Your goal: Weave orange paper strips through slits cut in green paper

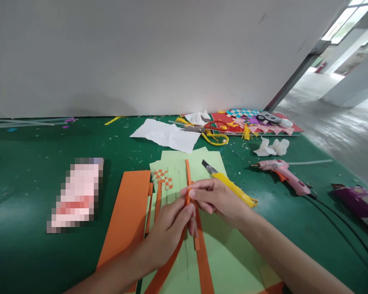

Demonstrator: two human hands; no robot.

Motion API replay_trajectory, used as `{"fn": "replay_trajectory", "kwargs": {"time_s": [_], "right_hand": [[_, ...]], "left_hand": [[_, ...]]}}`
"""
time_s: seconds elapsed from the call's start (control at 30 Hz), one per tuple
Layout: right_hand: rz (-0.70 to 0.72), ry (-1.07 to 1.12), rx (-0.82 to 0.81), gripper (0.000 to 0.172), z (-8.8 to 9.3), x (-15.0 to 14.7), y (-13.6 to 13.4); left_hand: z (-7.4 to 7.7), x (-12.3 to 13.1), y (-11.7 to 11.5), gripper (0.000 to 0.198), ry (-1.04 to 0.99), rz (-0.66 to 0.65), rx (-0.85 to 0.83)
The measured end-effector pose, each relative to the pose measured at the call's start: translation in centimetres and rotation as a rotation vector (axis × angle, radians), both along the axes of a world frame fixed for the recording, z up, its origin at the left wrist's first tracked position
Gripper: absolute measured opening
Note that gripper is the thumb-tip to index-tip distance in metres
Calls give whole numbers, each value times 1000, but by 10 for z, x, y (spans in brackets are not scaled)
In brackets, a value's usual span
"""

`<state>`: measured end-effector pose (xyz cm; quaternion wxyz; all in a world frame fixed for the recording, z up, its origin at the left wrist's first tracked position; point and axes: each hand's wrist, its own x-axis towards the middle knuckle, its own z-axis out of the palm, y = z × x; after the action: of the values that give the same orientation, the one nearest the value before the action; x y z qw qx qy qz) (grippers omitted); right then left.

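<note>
With thumbs and fingers, my left hand (168,232) and right hand (217,200) both pinch an orange strip (188,198) (my fingers hide part of it) over the green paper (227,253). From this grip, the checkered scraps (168,183) lie at ten o'clock and the orange card (122,216) near nine. Between two and three lies the yellow cutter (230,185), just beside my right hand; farther out that way, the glue gun (285,171). At twelve, past the green paper, are the scissors (199,128).

Green table (21,151) — orange card (127,216), white paper (167,135), glue gun (286,170) atop
</note>
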<state>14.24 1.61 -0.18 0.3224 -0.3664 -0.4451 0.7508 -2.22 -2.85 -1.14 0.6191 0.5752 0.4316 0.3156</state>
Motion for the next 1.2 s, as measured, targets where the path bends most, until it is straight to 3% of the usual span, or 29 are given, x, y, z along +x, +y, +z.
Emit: {"fn": "replay_trajectory", "kwargs": {"time_s": [0.83,1.2], "right_hand": [[-42,-34,6,22,1,-4,-3],[-121,-31,49,21,-3,-7,-6]], "left_hand": [[1,4,2,28,-5,15,-18],[7,4,4,35,7,25,-24]]}}
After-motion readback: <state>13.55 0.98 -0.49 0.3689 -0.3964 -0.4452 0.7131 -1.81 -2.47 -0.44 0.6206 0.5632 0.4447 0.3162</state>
